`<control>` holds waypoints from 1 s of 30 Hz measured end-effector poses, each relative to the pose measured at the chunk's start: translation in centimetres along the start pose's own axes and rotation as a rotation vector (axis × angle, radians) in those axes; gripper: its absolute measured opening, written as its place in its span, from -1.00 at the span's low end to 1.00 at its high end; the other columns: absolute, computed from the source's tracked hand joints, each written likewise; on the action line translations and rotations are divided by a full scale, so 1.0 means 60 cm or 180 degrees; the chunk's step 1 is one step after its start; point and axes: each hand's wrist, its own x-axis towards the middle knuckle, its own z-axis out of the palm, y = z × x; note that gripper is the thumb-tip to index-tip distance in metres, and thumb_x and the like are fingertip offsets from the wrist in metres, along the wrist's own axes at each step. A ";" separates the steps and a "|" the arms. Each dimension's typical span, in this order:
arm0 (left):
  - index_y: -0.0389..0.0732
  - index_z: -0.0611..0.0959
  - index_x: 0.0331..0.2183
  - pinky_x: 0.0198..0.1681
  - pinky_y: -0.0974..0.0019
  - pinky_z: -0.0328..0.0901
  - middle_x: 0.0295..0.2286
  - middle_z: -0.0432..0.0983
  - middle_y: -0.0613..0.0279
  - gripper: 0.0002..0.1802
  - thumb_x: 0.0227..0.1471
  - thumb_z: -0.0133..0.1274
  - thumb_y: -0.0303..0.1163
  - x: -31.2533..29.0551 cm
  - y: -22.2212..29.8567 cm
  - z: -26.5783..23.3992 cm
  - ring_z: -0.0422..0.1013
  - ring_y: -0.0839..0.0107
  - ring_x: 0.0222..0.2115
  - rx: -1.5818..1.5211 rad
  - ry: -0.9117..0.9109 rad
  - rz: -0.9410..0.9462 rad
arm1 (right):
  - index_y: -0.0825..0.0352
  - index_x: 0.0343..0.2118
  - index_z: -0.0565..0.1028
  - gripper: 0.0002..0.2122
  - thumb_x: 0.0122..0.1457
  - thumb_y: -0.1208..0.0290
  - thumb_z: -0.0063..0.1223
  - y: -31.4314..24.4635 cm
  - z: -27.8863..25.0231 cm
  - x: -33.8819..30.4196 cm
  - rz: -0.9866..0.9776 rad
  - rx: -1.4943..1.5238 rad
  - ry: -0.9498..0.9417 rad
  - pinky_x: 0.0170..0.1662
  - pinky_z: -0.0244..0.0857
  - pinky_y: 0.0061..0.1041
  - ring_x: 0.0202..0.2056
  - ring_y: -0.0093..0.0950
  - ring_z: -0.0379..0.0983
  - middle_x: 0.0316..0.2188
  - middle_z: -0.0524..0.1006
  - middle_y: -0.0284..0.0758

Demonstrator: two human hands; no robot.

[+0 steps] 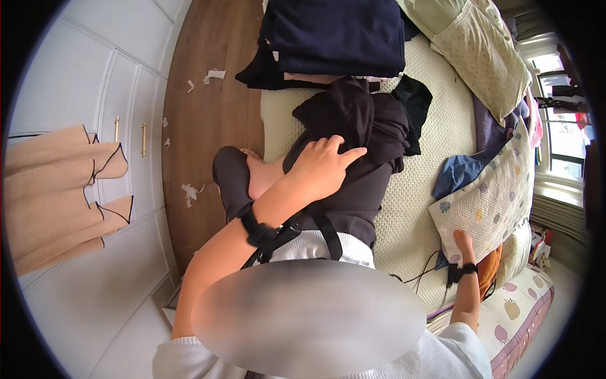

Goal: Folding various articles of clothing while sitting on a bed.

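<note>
My left hand rests on a bunched dark garment lying over my lap. Its thumb stands apart from the bent fingers, and I see no cloth pinched between them. Out to the right, my right hand is on a white quilted pillow with a zigzag pattern and coloured spots. Those fingers look closed together; whatever they grip, if anything, is too small to make out. A black piece of cloth lies beside the dark garment. Beyond my lap sits a stack of folded navy and black clothes.
I sit on a bed with a cream textured cover. A pale green pillow and a blue cloth lie to the right. White cabinets, hung with a beige garment, stand left; paper scraps lie on the wooden floor.
</note>
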 end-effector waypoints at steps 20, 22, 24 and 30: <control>-0.28 0.48 -0.75 -0.63 0.43 0.19 -0.77 0.39 0.21 -0.86 -0.29 -0.13 -0.56 -0.183 -0.066 -0.043 0.34 0.44 -0.73 -0.2132 -0.0433 -0.1133 | 0.41 -0.35 0.47 -0.85 0.01 0.49 -0.05 -0.321 -0.391 0.122 -0.0994 0.3317 0.1807 -0.48 0.16 -0.70 -0.55 -0.67 0.26 -0.61 0.42 -0.43; -0.27 0.51 -0.75 -0.64 0.44 0.17 -0.78 0.39 0.23 -0.87 -0.35 -0.14 -0.53 -0.228 -0.045 -0.107 0.34 0.42 -0.74 -0.2629 -0.1074 -0.0887 | 0.46 -0.28 0.43 -0.81 0.05 0.51 -0.11 -0.245 -0.433 0.059 -0.1209 0.2691 0.3226 -0.34 0.22 -0.70 -0.46 -0.66 0.31 -0.50 0.45 -0.38; -0.26 0.51 -0.76 -0.64 0.43 0.18 -0.77 0.39 0.21 -0.87 -0.38 -0.13 -0.50 -0.273 -0.041 -0.170 0.34 0.40 -0.73 -0.3007 -0.1416 -0.0376 | 0.47 -0.28 0.43 -0.81 0.06 0.51 -0.14 -0.204 -0.468 -0.002 -0.0827 0.2887 0.3642 -0.30 0.21 -0.71 -0.43 -0.67 0.31 -0.47 0.45 -0.39; -0.29 0.54 -0.50 -0.38 0.37 0.29 -0.51 0.49 0.14 -0.87 -0.18 -0.12 -0.57 -0.155 0.006 -0.100 0.44 0.28 -0.47 -0.3370 -0.1475 0.0472 | 0.48 -0.31 0.42 -0.80 0.07 0.48 -0.17 -0.265 -0.479 -0.124 -0.0877 0.3856 0.4215 -0.37 0.20 -0.70 -0.46 -0.67 0.32 -0.49 0.45 -0.37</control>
